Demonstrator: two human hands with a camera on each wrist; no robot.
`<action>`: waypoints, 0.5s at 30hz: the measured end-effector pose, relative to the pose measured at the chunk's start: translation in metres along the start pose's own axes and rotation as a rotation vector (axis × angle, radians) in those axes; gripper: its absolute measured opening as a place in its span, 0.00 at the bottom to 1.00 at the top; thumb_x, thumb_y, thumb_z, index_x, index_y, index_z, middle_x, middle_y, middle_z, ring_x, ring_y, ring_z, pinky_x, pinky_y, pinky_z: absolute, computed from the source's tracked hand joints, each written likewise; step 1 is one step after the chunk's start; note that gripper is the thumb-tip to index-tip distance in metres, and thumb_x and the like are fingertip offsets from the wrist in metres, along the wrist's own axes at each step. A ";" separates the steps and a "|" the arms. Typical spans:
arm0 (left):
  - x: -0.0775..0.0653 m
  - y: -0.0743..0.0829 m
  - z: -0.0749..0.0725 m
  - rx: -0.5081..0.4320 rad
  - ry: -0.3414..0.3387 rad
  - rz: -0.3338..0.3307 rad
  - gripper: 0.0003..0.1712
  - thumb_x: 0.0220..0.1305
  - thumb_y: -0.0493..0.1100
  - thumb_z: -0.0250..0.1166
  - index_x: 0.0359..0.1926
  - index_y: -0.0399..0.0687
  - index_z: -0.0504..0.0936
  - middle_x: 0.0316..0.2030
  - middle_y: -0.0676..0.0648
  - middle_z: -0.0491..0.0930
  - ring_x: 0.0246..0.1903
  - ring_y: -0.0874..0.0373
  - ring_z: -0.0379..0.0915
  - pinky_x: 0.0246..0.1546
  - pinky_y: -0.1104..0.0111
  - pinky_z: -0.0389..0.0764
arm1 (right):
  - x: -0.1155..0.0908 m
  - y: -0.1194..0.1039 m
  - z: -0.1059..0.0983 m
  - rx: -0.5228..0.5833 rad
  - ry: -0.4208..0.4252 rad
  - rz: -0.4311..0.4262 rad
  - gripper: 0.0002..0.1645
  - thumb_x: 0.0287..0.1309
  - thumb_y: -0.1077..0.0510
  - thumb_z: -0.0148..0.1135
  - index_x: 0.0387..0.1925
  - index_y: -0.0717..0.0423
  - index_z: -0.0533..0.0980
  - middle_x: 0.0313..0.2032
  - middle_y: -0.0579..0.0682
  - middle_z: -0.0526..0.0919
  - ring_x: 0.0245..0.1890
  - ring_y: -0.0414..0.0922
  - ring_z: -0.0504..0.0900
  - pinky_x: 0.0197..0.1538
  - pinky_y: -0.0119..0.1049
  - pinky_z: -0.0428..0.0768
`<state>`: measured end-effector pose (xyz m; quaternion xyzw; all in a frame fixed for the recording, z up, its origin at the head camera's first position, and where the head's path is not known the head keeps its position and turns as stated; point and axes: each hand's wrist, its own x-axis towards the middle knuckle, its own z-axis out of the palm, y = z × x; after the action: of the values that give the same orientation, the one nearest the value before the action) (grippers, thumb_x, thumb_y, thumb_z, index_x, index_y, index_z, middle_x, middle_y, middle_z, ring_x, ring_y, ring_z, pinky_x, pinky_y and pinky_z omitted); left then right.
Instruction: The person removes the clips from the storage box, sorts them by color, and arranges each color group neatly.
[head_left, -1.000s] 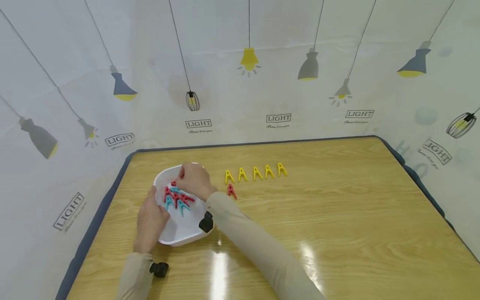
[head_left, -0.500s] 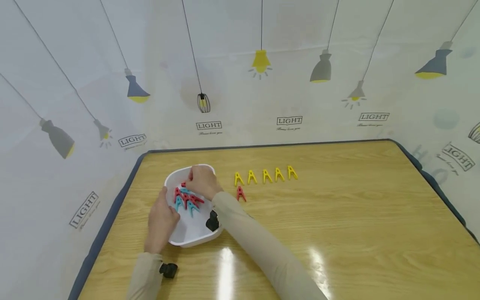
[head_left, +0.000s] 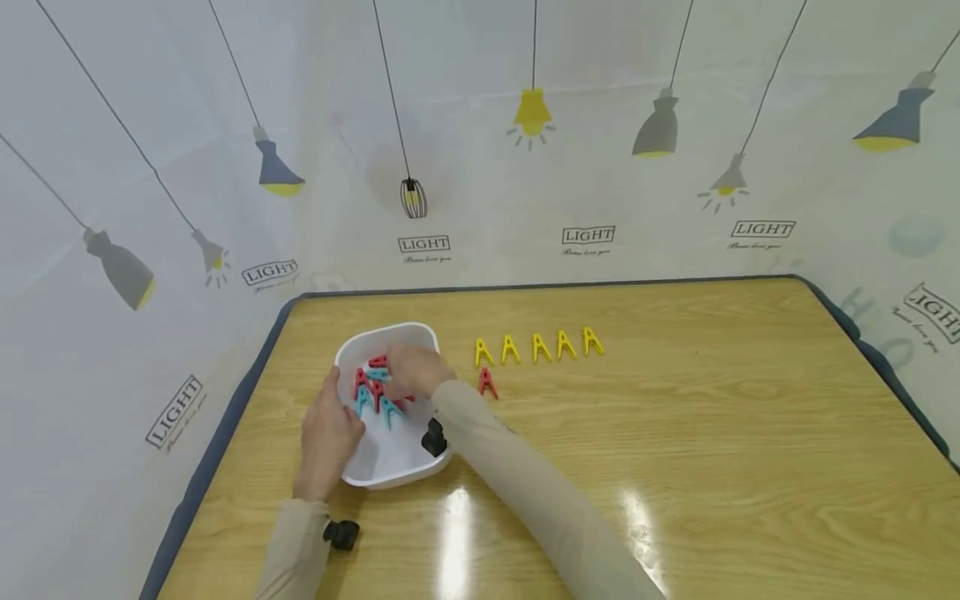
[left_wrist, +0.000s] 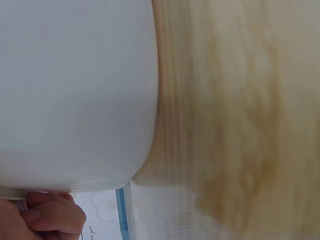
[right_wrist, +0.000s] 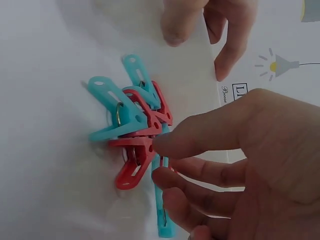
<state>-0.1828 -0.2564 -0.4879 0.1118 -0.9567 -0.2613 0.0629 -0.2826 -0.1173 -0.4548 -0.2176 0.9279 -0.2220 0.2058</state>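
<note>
A white plastic basin (head_left: 386, 467) holds several small red and teal clothespins. My left hand (head_left: 327, 437) grips its left rim, thumb inside and fingers along the outer wall. Inside the basin, my right hand (head_left: 418, 371) reaches over the pile and partly covers a red clothespin (head_left: 406, 403). In the right wrist view, the right hand (right_wrist: 215, 165) has its thumb tip against a red clothespin (right_wrist: 134, 161), the other fingers loosely bent and a little apart from the thumb. Teal clothespins (right_wrist: 117, 107) lie beside it.
Right of the basin, several yellow clothespins (head_left: 537, 347) stand in a row on the wooden table (head_left: 675, 433). One red clothespin (head_left: 487, 383) lies in front of the row's left end. A patterned wall cloth (head_left: 480, 183) hangs behind the table's dark edge.
My right hand has shifted from the basin's far end toward its right side, lower over the pile. The far red clothespin now shows more fully. The left hand keeps its grip.
</note>
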 end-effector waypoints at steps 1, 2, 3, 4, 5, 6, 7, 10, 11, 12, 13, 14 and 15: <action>0.000 0.000 0.000 -0.003 -0.003 -0.002 0.42 0.63 0.29 0.55 0.77 0.31 0.51 0.69 0.26 0.65 0.62 0.33 0.70 0.62 0.43 0.76 | 0.000 0.000 0.001 -0.023 -0.012 0.005 0.11 0.58 0.55 0.70 0.30 0.52 0.74 0.22 0.44 0.74 0.20 0.39 0.72 0.22 0.30 0.70; 0.000 0.000 0.000 -0.004 -0.007 -0.005 0.42 0.64 0.29 0.55 0.77 0.31 0.51 0.70 0.26 0.64 0.63 0.33 0.70 0.62 0.43 0.76 | 0.001 -0.001 0.003 -0.049 -0.019 0.008 0.10 0.58 0.55 0.69 0.32 0.52 0.74 0.24 0.44 0.75 0.21 0.39 0.73 0.22 0.30 0.70; -0.001 0.001 0.000 -0.005 -0.010 -0.007 0.42 0.64 0.29 0.55 0.77 0.31 0.51 0.70 0.26 0.64 0.64 0.33 0.69 0.62 0.43 0.76 | 0.001 -0.002 0.005 -0.076 -0.023 0.011 0.09 0.59 0.55 0.68 0.35 0.52 0.75 0.26 0.44 0.77 0.22 0.39 0.74 0.23 0.30 0.72; -0.001 0.000 0.000 -0.006 -0.012 -0.010 0.42 0.64 0.29 0.55 0.77 0.31 0.51 0.70 0.26 0.63 0.64 0.33 0.69 0.63 0.43 0.75 | 0.002 -0.002 0.007 -0.098 -0.021 0.017 0.10 0.59 0.55 0.68 0.38 0.52 0.76 0.29 0.44 0.79 0.25 0.39 0.75 0.25 0.30 0.73; -0.001 0.000 0.000 -0.007 -0.014 -0.013 0.42 0.64 0.29 0.55 0.78 0.32 0.50 0.71 0.26 0.63 0.64 0.33 0.69 0.63 0.43 0.75 | 0.002 -0.002 0.009 -0.114 -0.015 0.023 0.11 0.59 0.54 0.68 0.42 0.51 0.76 0.33 0.45 0.80 0.27 0.40 0.77 0.27 0.31 0.75; -0.001 0.000 0.000 -0.006 -0.015 -0.015 0.42 0.64 0.29 0.56 0.78 0.31 0.50 0.71 0.26 0.63 0.64 0.33 0.69 0.63 0.43 0.75 | 0.002 -0.002 0.010 -0.136 -0.004 0.026 0.13 0.60 0.53 0.68 0.45 0.51 0.77 0.36 0.45 0.81 0.30 0.40 0.77 0.30 0.31 0.76; -0.001 0.000 0.000 -0.006 -0.018 -0.018 0.43 0.64 0.29 0.56 0.78 0.32 0.50 0.71 0.26 0.63 0.64 0.33 0.69 0.63 0.43 0.75 | 0.002 -0.002 0.012 -0.160 0.010 0.029 0.15 0.60 0.52 0.68 0.47 0.50 0.77 0.39 0.45 0.81 0.33 0.41 0.77 0.33 0.32 0.76; 0.000 0.000 0.000 0.000 -0.019 -0.023 0.43 0.65 0.29 0.56 0.78 0.32 0.50 0.71 0.26 0.62 0.64 0.33 0.69 0.63 0.43 0.76 | 0.003 -0.002 0.016 -0.216 0.049 0.026 0.15 0.59 0.51 0.70 0.47 0.49 0.79 0.41 0.44 0.82 0.37 0.42 0.77 0.38 0.34 0.77; 0.000 0.000 0.001 0.002 -0.017 -0.023 0.43 0.64 0.29 0.56 0.78 0.32 0.50 0.71 0.26 0.63 0.64 0.33 0.69 0.63 0.43 0.76 | 0.003 -0.001 0.017 -0.224 0.062 0.022 0.15 0.59 0.51 0.70 0.46 0.49 0.79 0.41 0.44 0.82 0.37 0.42 0.77 0.39 0.34 0.77; 0.000 0.001 0.001 0.005 -0.017 -0.023 0.42 0.65 0.29 0.55 0.78 0.32 0.50 0.71 0.26 0.63 0.63 0.33 0.69 0.62 0.43 0.76 | 0.002 -0.001 0.017 -0.225 0.075 0.018 0.14 0.58 0.51 0.71 0.45 0.48 0.79 0.40 0.44 0.82 0.37 0.42 0.77 0.39 0.34 0.77; 0.000 0.001 0.001 0.007 -0.015 -0.021 0.42 0.65 0.29 0.55 0.78 0.32 0.50 0.70 0.26 0.63 0.62 0.34 0.70 0.62 0.43 0.77 | 0.002 -0.001 0.018 -0.219 0.085 0.015 0.13 0.58 0.52 0.71 0.43 0.48 0.79 0.40 0.43 0.82 0.37 0.42 0.77 0.39 0.34 0.77; 0.000 0.001 0.001 0.009 -0.015 -0.019 0.42 0.65 0.29 0.55 0.78 0.32 0.50 0.70 0.26 0.63 0.62 0.34 0.71 0.61 0.43 0.77 | 0.002 0.000 0.018 -0.213 0.094 0.011 0.12 0.57 0.52 0.71 0.42 0.48 0.79 0.39 0.43 0.82 0.36 0.42 0.78 0.38 0.34 0.77; 0.000 0.001 0.001 0.010 -0.013 -0.017 0.42 0.65 0.29 0.55 0.78 0.32 0.50 0.70 0.26 0.64 0.61 0.34 0.71 0.61 0.43 0.77 | 0.002 0.000 0.017 -0.207 0.104 0.007 0.12 0.56 0.53 0.72 0.40 0.48 0.79 0.38 0.43 0.82 0.35 0.42 0.78 0.37 0.33 0.77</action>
<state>-0.1834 -0.2553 -0.4882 0.1185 -0.9574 -0.2576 0.0540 -0.2758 -0.1239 -0.4694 -0.2228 0.9560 -0.1354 0.1346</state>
